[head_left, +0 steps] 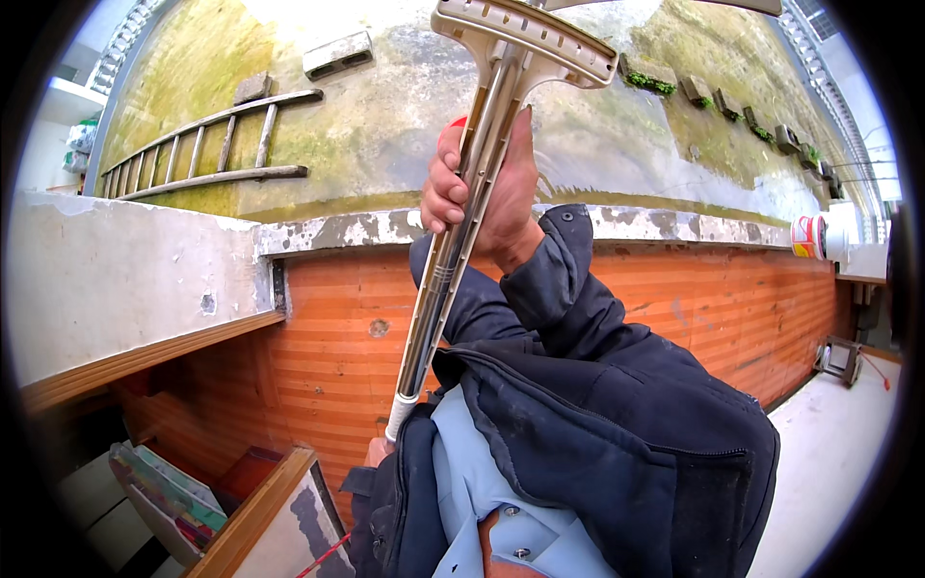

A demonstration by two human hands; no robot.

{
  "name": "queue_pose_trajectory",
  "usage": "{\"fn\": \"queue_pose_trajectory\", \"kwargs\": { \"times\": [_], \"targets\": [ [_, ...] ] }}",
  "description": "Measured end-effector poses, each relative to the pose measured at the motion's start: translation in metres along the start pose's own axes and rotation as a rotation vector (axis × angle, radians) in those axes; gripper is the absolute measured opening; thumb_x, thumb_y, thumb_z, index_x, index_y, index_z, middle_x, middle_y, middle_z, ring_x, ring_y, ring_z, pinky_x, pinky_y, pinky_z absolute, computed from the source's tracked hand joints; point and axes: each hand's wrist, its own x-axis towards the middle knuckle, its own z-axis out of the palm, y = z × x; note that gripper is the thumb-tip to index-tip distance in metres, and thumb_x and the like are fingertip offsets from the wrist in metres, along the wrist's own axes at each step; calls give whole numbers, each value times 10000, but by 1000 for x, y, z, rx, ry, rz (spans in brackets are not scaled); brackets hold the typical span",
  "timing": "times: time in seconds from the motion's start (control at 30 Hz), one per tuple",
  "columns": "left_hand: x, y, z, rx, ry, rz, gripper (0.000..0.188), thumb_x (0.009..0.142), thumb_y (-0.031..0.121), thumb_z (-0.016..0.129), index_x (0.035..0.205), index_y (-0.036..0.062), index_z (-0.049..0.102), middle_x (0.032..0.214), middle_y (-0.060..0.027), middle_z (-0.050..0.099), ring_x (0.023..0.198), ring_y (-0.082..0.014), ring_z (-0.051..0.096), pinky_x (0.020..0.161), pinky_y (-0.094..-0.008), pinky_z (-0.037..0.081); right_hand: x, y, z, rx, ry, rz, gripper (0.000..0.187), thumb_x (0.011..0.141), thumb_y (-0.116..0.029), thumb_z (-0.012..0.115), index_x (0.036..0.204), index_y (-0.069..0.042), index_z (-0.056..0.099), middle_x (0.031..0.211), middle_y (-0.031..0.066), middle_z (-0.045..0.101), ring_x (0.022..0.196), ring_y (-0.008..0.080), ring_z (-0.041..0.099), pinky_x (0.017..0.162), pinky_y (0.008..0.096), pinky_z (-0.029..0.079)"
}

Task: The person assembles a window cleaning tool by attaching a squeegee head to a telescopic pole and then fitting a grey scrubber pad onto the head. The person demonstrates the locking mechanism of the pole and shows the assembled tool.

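Observation:
A gold-coloured metal mop (469, 178), with a wide slotted head and long rods along its handle, rises diagonally in front of me. My right hand (491, 183) is closed around the handle just below the head, fingers wrapping on the left and thumb on the right. A bit of red shows behind the fingers; I cannot make out what it is. At the handle's low end, by a white grip, my left hand (380, 450) shows only in part beside my dark jacket. It appears closed on the handle, its fingers mostly hidden.
Beneath the mop runs a peeling white ledge (694, 227) above an orange tiled wall or floor (694, 299). Beyond, a wooden ladder (212, 144) and concrete blocks (337, 56) lie on mossy concrete. A white bucket (809, 237) stands at right; papers (169, 491) lie lower left.

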Motion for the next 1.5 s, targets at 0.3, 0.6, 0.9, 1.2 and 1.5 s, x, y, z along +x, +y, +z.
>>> {"fn": "queue_pose_trajectory", "kwargs": {
  "times": [0.3,0.6,0.9,1.2,1.5],
  "targets": [
    [-2,0,6,21,-11,10,269,764,214,744,760,-43,665,608,-62,599,641,-91,568,555,-329,441,3,-4,-1,24,-27,25,836,816,-862,222,765,-74,498,522,40,425,398,191,433,448,378,440],
    [-4,0,10,35,-27,14,268,769,213,736,781,-46,668,622,-91,614,661,-104,589,572,-342,453,1,-3,-2,23,-29,54,843,799,-878,215,764,-83,495,527,41,435,399,191,432,461,384,441],
    [5,2,11,58,-34,39,269,773,213,728,802,-49,670,635,-119,629,681,-117,610,590,-356,464,2,-3,8,16,-28,38,825,809,-867,217,774,-90,493,520,35,439,390,181,444,439,375,451],
    [9,23,5,-5,-103,47,283,771,209,728,859,-55,670,688,-171,662,744,-152,651,643,-387,485,-4,5,3,48,-24,28,790,841,-837,207,772,-102,487,523,27,441,387,178,446,436,374,457],
    [7,42,7,27,-10,119,254,777,162,733,894,-53,666,727,-129,669,762,-102,609,639,-349,482,-7,9,5,38,31,43,833,783,-890,229,789,-96,481,524,26,409,394,176,420,444,367,435]
  ]
}}
